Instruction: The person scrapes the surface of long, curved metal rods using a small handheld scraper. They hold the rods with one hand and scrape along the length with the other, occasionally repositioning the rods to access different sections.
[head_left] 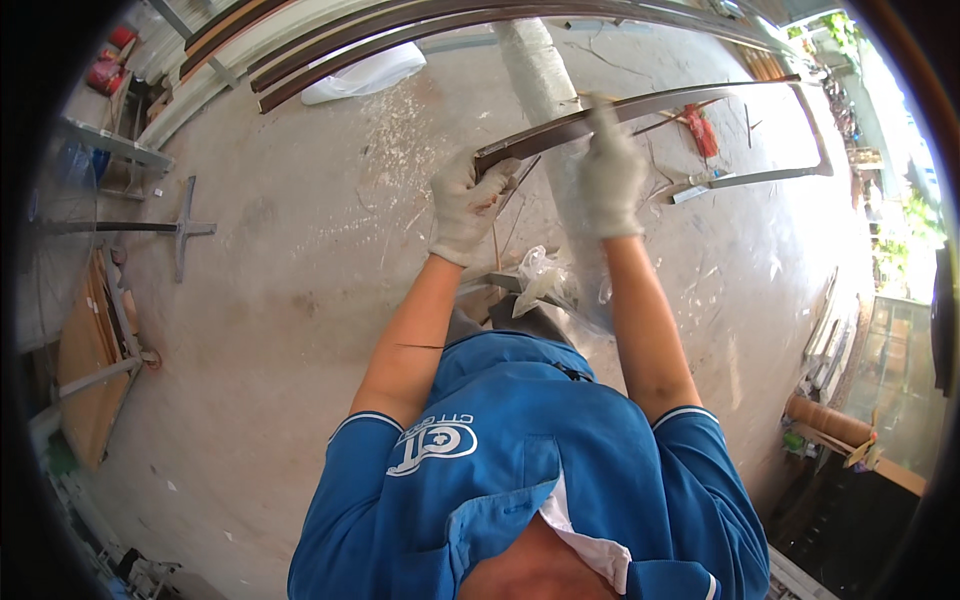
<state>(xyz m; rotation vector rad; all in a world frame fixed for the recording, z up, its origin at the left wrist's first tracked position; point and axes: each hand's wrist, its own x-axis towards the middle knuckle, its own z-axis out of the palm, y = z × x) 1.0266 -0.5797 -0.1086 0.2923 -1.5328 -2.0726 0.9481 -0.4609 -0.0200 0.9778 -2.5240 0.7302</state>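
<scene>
My left hand (464, 208), in a pale work glove, is closed around the near end of a long dark brown profile strip (560, 130). The strip runs away to the far right, where it appears to join a dark bent frame piece (822, 140). My right hand (612, 185), also gloved, is raised at the strip a little to the right of my left. Motion smears its fingers, so whether they grip the strip or something thin is unclear. Below the hands, crumpled clear plastic (543, 278) lies close to my body.
Several long dark profiles (400, 35) lie across a rack at the far side. A plastic-wrapped roll (535, 70) stretches beneath the strip. Red material (700, 130) lies on the floor at right. A metal cross-shaped stand (183, 229) is at left; a brown roll (828, 420) sits at lower right.
</scene>
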